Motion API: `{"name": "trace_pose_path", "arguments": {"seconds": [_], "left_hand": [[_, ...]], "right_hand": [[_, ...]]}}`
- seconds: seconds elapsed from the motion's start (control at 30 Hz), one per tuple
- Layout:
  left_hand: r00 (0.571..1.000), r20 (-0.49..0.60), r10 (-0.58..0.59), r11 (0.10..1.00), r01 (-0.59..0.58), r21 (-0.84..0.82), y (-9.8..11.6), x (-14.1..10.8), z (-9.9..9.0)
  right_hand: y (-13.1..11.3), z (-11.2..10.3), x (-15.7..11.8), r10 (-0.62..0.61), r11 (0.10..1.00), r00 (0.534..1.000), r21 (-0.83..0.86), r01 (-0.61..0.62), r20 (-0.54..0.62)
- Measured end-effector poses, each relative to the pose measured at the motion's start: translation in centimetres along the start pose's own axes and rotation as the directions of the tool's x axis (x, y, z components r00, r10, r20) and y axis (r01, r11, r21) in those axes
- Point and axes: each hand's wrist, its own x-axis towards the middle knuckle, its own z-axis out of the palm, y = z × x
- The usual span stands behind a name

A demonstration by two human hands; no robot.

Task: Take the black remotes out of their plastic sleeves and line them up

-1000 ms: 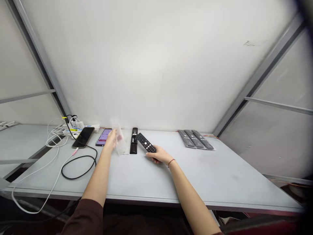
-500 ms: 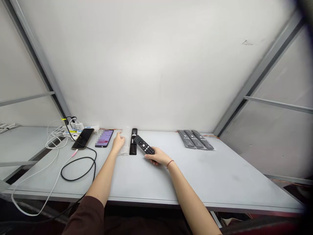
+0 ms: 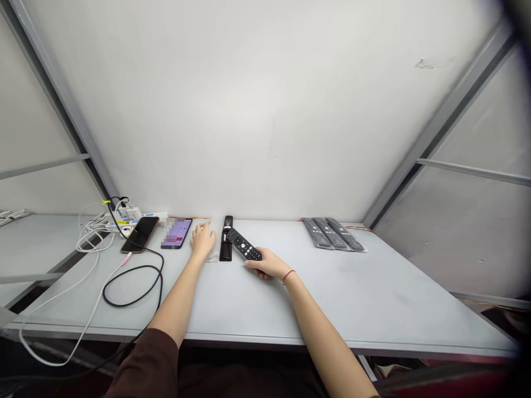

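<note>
**Right hand (image 3: 265,264) gripping one black remote (image 3: 244,244), left hand (image 3: 202,240) resting open, fingers spread, over a clear plastic bag (image 3: 212,256).**
A second black remote (image 3: 226,237) is lying just beside that bag on the pale table (image 3: 373,298). Three plastic-wrapped remotes (image 3: 332,234) are lying side by side farther right. Left of the hands, a purple-screened phone (image 3: 176,233) and a black phone (image 3: 140,234) are lying near looped white and black cables (image 3: 133,287).

A black smartphone (image 3: 140,234) and a smartphone with a pixelated purple screen (image 3: 176,233) lie left of centre on the grey table (image 3: 373,298), beside a power strip (image 3: 135,218) trailing a white cable (image 3: 62,293) and a black cable (image 3: 124,293). Three plastic-wrapped remote controls (image 3: 333,234) lie side by side toward the right.
</note>
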Motion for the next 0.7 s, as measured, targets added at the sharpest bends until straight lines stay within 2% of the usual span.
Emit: {"name": "trace_pose_path", "arguments": {"seconds": [0.13, 0.33, 0.43, 0.5, 0.63, 0.7], "left_hand": [[0.986, 0.124, 0.110, 0.989, -0.122, 0.090, 0.0, -0.5, -0.1], [0.984, 0.153, 0.096, 0.989, -0.112, 0.096, -0.3, -1.1, 0.8], [0.990, 0.109, 0.085, 0.994, -0.077, -0.079, -0.1, -1.2, 0.6], [0.993, 0.068, 0.095, 0.968, -0.076, -0.239, 0.5, -1.3, 0.2], [0.987, 0.081, 0.137, 0.848, -0.075, -0.524, 2.6, -1.9, -0.5], [0.985, 0.142, 0.096, 0.747, 0.023, -0.664, 3.8, -2.5, -0.3]], "right_hand": [[0.0, 0.1, 0.0, -0.006, 1.000, 1.000, -0.004, 0.006, 0.002], [-0.2, 0.1, -0.2, -0.009, 1.000, 1.000, 0.002, 0.009, -0.012], [-0.1, 0.1, -0.1, -0.016, 1.000, 1.000, 0.006, 0.016, -0.021], [-0.1, 0.2, 0.1, -0.039, 0.997, 0.999, 0.072, 0.041, -0.020], [-0.2, 0.6, 0.3, -0.092, 0.965, 0.996, 0.247, 0.092, -0.012], [-0.3, 0.9, 0.3, -0.139, 0.935, 0.990, 0.330, 0.134, -0.008]]}}
